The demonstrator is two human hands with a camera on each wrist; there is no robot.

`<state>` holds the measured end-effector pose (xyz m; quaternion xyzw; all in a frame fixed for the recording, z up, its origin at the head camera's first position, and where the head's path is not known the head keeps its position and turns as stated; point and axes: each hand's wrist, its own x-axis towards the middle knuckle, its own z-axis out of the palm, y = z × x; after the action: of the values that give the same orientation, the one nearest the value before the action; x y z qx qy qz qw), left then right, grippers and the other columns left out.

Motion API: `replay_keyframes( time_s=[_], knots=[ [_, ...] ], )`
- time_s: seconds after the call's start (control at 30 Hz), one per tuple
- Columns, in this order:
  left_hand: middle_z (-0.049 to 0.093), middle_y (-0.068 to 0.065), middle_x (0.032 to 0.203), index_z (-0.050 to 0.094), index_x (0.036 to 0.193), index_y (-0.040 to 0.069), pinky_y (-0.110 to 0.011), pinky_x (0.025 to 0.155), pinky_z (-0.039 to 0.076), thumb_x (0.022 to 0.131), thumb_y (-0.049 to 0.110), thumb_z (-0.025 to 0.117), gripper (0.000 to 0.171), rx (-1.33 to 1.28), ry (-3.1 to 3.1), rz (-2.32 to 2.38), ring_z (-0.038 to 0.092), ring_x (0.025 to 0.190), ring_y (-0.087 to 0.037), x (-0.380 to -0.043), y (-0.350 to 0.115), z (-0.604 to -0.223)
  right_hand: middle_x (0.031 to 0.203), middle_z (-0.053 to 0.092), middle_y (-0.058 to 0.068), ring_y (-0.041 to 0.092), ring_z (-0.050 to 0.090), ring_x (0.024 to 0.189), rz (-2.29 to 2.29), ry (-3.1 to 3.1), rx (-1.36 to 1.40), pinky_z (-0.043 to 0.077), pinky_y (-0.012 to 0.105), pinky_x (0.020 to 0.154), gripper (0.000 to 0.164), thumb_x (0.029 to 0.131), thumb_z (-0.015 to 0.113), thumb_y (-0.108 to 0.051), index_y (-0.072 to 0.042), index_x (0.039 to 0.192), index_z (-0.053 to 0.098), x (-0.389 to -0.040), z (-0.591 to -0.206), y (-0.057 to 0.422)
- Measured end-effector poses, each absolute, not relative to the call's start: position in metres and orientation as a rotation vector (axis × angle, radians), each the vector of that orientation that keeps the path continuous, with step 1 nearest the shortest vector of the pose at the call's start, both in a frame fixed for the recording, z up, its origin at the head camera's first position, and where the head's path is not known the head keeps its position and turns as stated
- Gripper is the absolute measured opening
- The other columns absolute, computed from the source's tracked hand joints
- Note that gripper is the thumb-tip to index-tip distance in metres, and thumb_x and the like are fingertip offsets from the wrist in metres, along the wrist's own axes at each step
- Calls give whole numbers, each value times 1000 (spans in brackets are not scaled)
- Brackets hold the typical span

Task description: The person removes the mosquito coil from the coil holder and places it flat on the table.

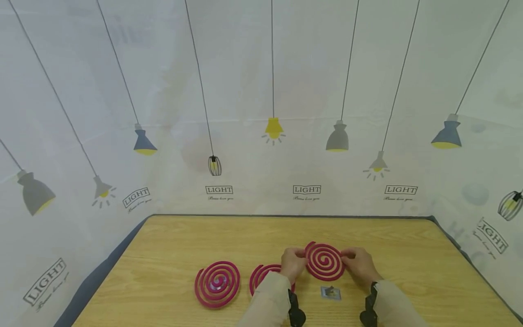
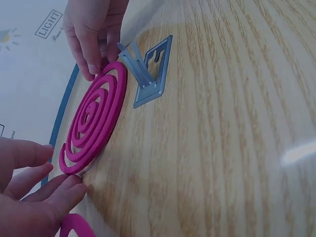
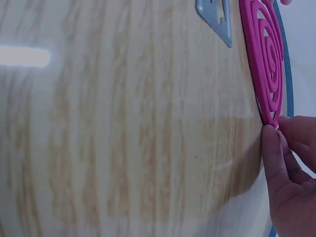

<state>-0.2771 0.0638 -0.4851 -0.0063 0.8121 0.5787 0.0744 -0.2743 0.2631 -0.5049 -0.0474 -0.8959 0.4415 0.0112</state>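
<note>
A magenta spiral mosquito coil [image 1: 325, 269] is between both hands, seen from low and edge-on in the wrist views. My left hand [image 1: 293, 263] holds its left edge with the fingertips; in the left wrist view the other fingers are spread away from it. On the opposite edge, my right hand [image 3: 291, 163] pinches the rim between thumb and fingers. Just nearer than this coil, a small metal coil stand [image 2: 150, 74] lies on the table, its bent tongue raised. How far the coil is above the tabletop is hard to tell.
Another magenta coil [image 1: 257, 275] lies partly hidden under my left forearm. Farther left is a third coil [image 1: 200, 288], with something shiny at its centre. The wooden table [image 1: 196, 231] meets a white wall covering [image 1: 245, 91] printed with lamps.
</note>
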Motion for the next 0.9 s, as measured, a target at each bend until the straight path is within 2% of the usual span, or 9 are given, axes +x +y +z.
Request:
replay_keyframes(
  time_s=[0.4, 0.57, 0.9],
  knots=[
    [59, -8, 94, 60, 105, -3, -33, 72, 48, 79, 4, 63, 27, -6, 2356, 1705, 56, 85, -19, -277, 61, -476, 96, 59, 21, 30, 56, 88, 1354, -2838, -137, 50, 37, 72, 26, 86, 52, -4, 12, 106, 53, -271, -498, 266],
    [58, -13, 102, 59, 108, -3, -36, 79, 47, 79, 4, 62, 31, 74, 2351, 1731, 54, 94, -24, -279, 57, -472, 99, 57, 20, 33, 53, 93, 1362, -2844, -132, 47, 41, 76, 31, 87, 52, -10, 10, 110, 53, -269, -494, 267],
    [56, -15, 109, 53, 116, -2, -35, 81, 47, 80, 4, 61, 37, 249, 2375, 1745, 52, 101, -28, -276, 45, -457, 95, 59, 15, 25, 56, 84, 1430, -2756, 6, 51, 32, 66, 30, 87, 53, -11, 9, 109, 54, -261, -481, 254]
  ],
)
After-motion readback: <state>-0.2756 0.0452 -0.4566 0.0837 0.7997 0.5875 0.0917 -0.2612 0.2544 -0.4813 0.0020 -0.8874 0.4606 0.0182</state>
